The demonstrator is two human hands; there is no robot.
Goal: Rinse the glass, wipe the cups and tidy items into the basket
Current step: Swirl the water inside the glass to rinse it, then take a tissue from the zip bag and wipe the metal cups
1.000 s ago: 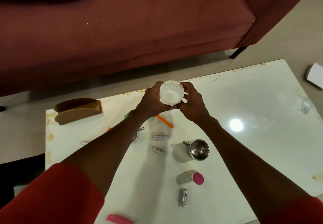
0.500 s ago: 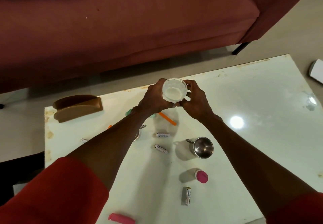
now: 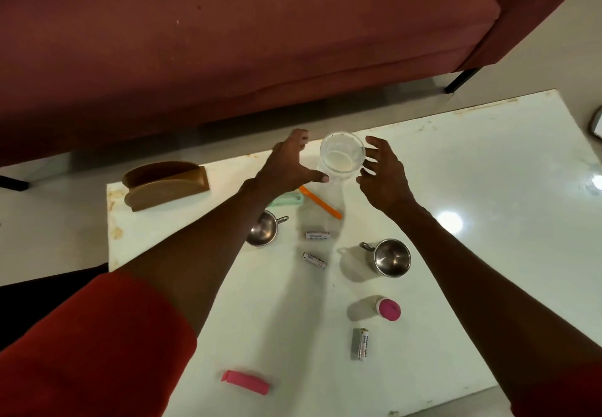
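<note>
A clear glass point(image 3: 342, 155) stands upright near the far edge of the white table point(image 3: 488, 188). My left hand point(image 3: 290, 164) is just left of it and my right hand point(image 3: 382, 172) just right; both have fingers spread and hold nothing. One steel cup point(image 3: 392, 257) stands at centre right. A second steel cup point(image 3: 264, 228) is partly hidden under my left forearm. No basket is in view.
On the table lie several batteries point(image 3: 317, 235), an orange stick point(image 3: 321, 202), a mint-green item point(image 3: 288, 199), a pink-capped bottle point(image 3: 387, 308), a pink clip point(image 3: 246, 381) and a brown wooden holder point(image 3: 166, 185). A maroon sofa point(image 3: 228, 42) stands beyond the table.
Both hands held the glass up a second ago. The glass now stands on the table and both hands have let go and opened beside it.
</note>
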